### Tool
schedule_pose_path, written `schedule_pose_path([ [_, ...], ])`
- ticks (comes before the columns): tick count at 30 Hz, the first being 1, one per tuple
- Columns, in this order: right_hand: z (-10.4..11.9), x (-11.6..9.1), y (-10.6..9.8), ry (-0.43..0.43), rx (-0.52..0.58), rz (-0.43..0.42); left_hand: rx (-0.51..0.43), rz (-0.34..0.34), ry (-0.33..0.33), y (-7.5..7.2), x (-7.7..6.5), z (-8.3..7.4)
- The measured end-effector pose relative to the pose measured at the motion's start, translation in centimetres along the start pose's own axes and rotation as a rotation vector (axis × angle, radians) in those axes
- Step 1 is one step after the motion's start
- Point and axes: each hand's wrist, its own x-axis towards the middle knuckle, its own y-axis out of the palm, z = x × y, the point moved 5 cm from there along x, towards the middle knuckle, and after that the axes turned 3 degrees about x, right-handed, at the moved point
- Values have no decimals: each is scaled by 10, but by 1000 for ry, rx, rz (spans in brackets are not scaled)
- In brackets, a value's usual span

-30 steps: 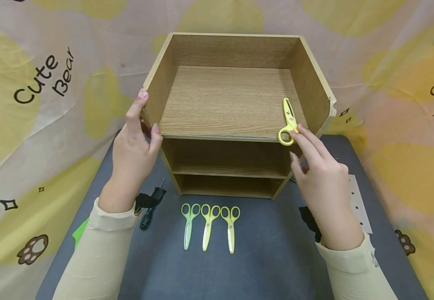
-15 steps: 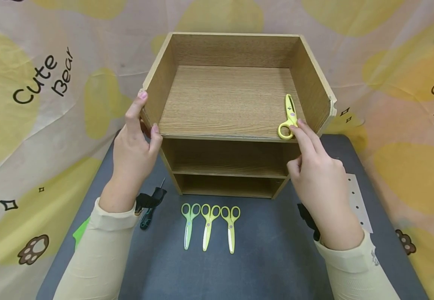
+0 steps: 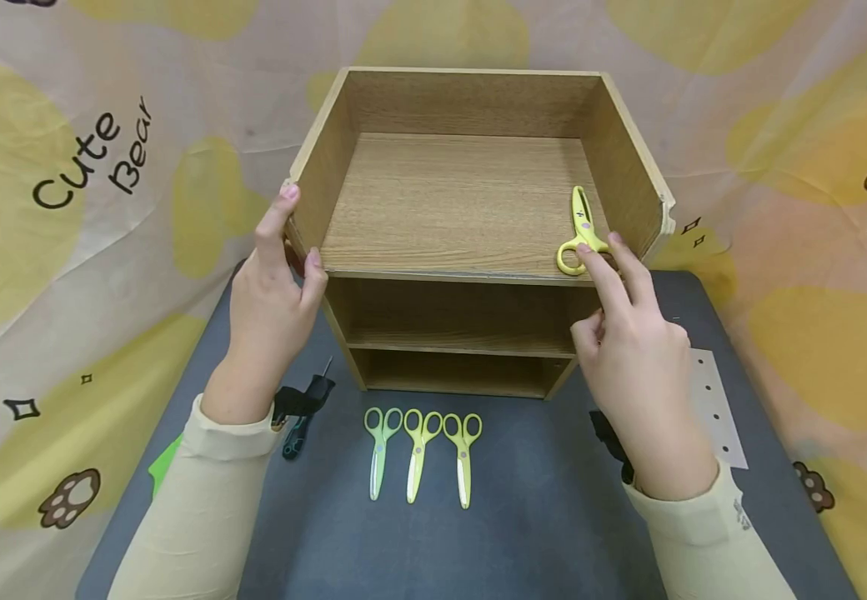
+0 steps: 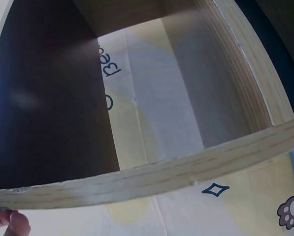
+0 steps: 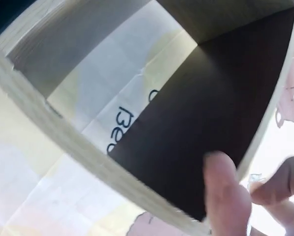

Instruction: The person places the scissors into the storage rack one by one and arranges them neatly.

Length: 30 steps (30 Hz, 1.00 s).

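A wooden shelf unit (image 3: 463, 200) with a walled top and lower compartments stands at the middle of the head view. My left hand (image 3: 268, 292) grips its left front corner, thumb at the front edge and index finger along the side wall. Yellow scissors (image 3: 585, 233) lie at the right front of the top board, blades pointing back. Two extended fingers of my right hand (image 3: 636, 358) touch their handles, while the thumb (image 5: 225, 196) stays lower, in front of the unit. Green scissors (image 3: 378, 454) and two yellow-green pairs of scissors (image 3: 416, 458) lie in a row before the shelf.
Left of the shelf, a screwdriver (image 3: 297, 433) with a thin metal tip lies partly behind black material at the left wrist. A white plate with holes (image 3: 714, 408) lies beyond the right forearm. Patterned cloth (image 3: 88, 275) surrounds the dark table (image 3: 418, 550).
My right hand has slid the yellow scissors slightly farther back on the top board. Its two fingers are now spread over the handles. The left hand keeps its grip on the shelf.
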Motion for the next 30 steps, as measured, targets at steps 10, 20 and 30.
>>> schedule_pose_path([
  [10,16,-16,-8,-35,176,-78,5,7,6,0,1,-1],
  [20,17,-48,36,-52,261,177,10,1,-2,0,1,-2],
  [30,21,-86,93,42,277,525,7,-5,-1,0,0,0],
])
